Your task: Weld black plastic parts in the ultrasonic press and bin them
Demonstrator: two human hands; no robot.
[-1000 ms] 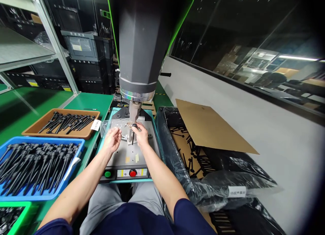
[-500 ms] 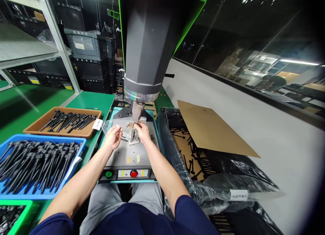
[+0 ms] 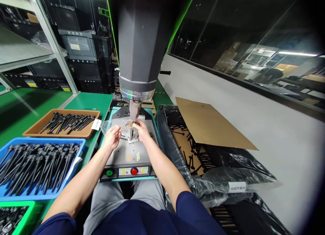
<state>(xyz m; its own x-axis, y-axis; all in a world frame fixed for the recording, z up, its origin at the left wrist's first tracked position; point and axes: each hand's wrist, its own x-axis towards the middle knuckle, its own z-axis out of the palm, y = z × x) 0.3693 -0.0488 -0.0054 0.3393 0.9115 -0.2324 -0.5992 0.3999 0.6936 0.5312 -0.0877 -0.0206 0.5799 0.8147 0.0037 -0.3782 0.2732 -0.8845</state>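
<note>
My left hand point(image 3: 113, 137) is closed with its fingers curled together, just left of the metal fixture point(image 3: 132, 136); whatever it may pinch is too small to make out. A clear plastic sheet point(image 3: 109, 124) lies beside and behind these fingers. At the fixture's top, my right hand point(image 3: 142, 130) is closed, thumb and fingers pinching at a small dark part that is mostly hidden. Directly above the fixture stands the metal horn point(image 3: 134, 109) of a grey press machine point(image 3: 138, 48). The fixture sits on a grey base plate point(image 3: 122, 155).
Left of the base, a brown tray point(image 3: 87, 135) and a blue tray point(image 3: 82, 143) hold black ribbed stems; a green tray point(image 3: 31, 211) is nearer. At right stands a plastic-lined box point(image 3: 166, 140) under a cardboard sheet point(image 3: 215, 126). Green point(image 3: 109, 173) and red buttons point(image 3: 134, 171) line the front.
The whole view has shifted slightly. Both hands keep nearly the same places at the fixture, and the right thumb sits a little differently on the part.
</note>
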